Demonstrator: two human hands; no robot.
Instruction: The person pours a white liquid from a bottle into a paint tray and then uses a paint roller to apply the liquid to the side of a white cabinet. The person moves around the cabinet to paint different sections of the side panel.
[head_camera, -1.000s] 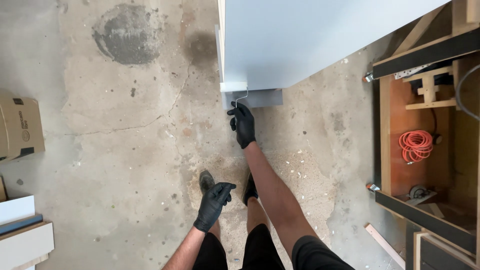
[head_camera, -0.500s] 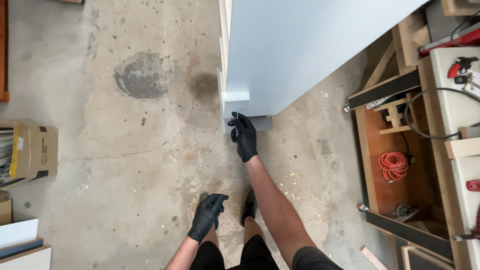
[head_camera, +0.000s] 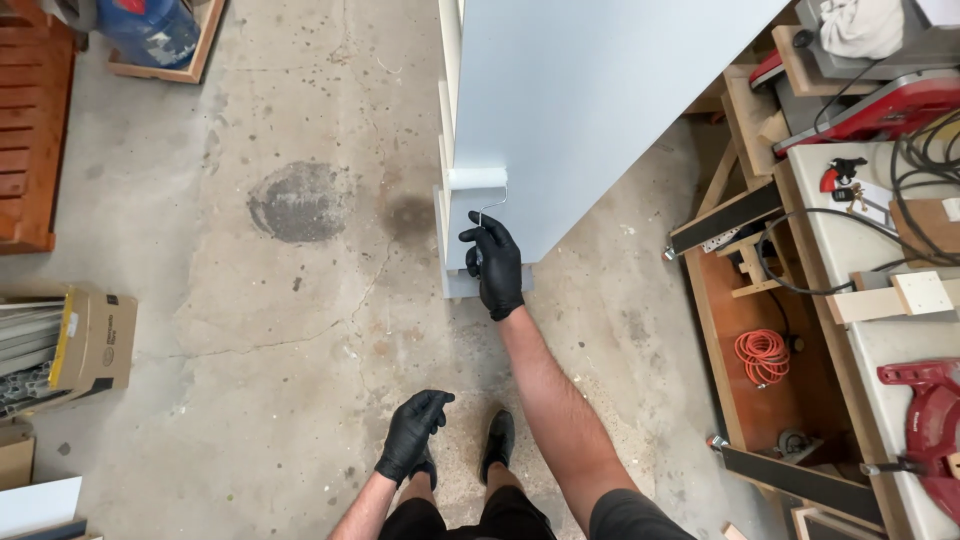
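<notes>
Bright, even daylight; soft faint shadows on the floor; no glare on the pale panel; focus sharp throughout; wide-angle bending at the edges.

Right hand, black-gloved: closed on the handle of a small paint roller, its white sleeve seemingly touching the pale blue cabinet panel. Left hand, black-gloved: empty, hanging above the stained concrete floor. Orange coiled cord under the workbench.
</notes>
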